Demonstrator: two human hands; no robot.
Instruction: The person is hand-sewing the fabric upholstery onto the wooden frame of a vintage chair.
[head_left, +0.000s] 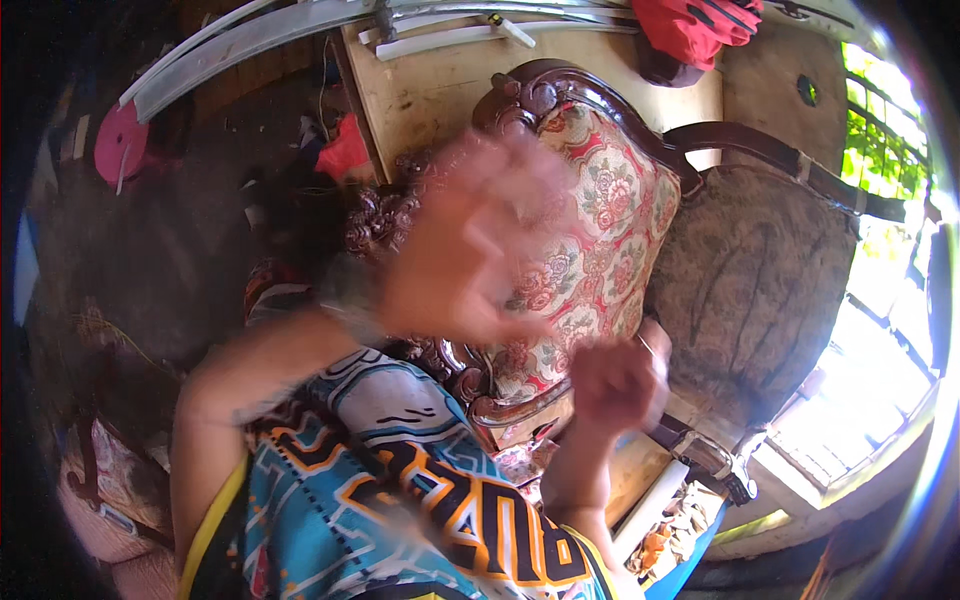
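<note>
A carved dark-wood chair part (pixel 545 85) with red and cream floral upholstery (pixel 615 190) leans in front of me. My left hand (pixel 450 250) is raised over its left side, smeared by motion, so its fingers cannot be read. Close to the upholstery's lower right edge is my right hand (pixel 618 385), its fingers curled closed. Whether something thin is pinched in it, I cannot make out. Behind it to the right stands a second wooden frame with a worn, brownish patterned fabric panel (pixel 750 290).
A plywood board (pixel 440 85) at the back bears long pale strips (pixel 440 40), a hammer (pixel 384 20), a yellow-and-white tool (pixel 512 30) and a red bag (pixel 700 35). A pink disc (pixel 120 145) is far left. Brown scraps (pixel 680 530) lie at lower right.
</note>
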